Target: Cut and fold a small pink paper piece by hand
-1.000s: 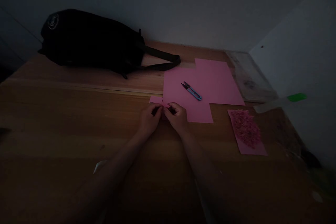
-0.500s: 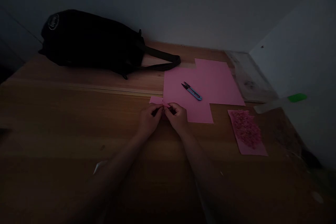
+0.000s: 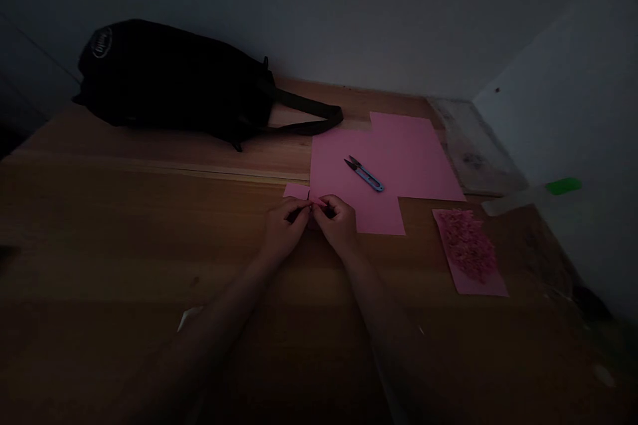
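My left hand (image 3: 285, 229) and my right hand (image 3: 339, 226) meet fingertip to fingertip, both pinching a small pink piece (image 3: 318, 202) between them. Its exact shape is too dark and small to tell. Just behind my left fingers a small pink paper (image 3: 296, 191) lies on the wooden table (image 3: 149, 232). Larger pink sheets (image 3: 379, 212) spread behind and beside my right hand, with blue-handled thread snips (image 3: 366, 176) resting on them. To the right, a heap of pink shreds (image 3: 467, 244) sits on another pink paper (image 3: 486, 284).
A black bag (image 3: 174, 80) lies at the back left, its strap (image 3: 312, 118) reaching toward the pink sheets. Clear plastic (image 3: 478, 146) is at the back right. A translucent item with a green end (image 3: 563, 186) stands out near the right wall.
My fingers have shifted very slightly around the small pink piece. The papers, snips and bag have stayed where they were.
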{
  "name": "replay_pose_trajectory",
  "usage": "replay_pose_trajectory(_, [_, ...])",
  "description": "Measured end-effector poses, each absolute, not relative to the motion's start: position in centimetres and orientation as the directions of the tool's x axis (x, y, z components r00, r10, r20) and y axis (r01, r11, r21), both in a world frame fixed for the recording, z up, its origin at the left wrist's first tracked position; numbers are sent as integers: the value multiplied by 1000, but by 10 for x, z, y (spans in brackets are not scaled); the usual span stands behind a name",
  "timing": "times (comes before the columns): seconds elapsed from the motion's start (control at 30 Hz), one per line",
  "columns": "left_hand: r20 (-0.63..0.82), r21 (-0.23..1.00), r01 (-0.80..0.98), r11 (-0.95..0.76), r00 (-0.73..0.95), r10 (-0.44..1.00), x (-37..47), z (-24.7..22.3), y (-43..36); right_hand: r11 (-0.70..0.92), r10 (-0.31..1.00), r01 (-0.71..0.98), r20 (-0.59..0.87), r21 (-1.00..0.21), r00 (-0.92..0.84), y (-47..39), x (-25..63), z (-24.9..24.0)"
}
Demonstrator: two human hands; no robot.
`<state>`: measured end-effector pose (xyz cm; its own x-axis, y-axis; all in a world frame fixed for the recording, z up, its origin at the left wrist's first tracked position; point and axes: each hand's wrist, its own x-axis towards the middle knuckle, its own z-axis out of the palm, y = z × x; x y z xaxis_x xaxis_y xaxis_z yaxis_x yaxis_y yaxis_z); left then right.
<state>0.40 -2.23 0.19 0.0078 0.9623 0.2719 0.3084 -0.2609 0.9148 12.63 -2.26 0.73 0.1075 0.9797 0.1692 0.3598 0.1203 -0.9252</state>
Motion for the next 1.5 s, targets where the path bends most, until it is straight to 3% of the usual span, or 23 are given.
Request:
replay_pose_trajectory(0.63, [245,900,383,-207,-52,968,5,5,-21,84,987,322,123,-943,104,-21,127,5])
replay_pose_trajectory(1.5, [223,918,342,-198,-35,974,5,4,-20,138,983,330,170,-934,69,-22,128,6])
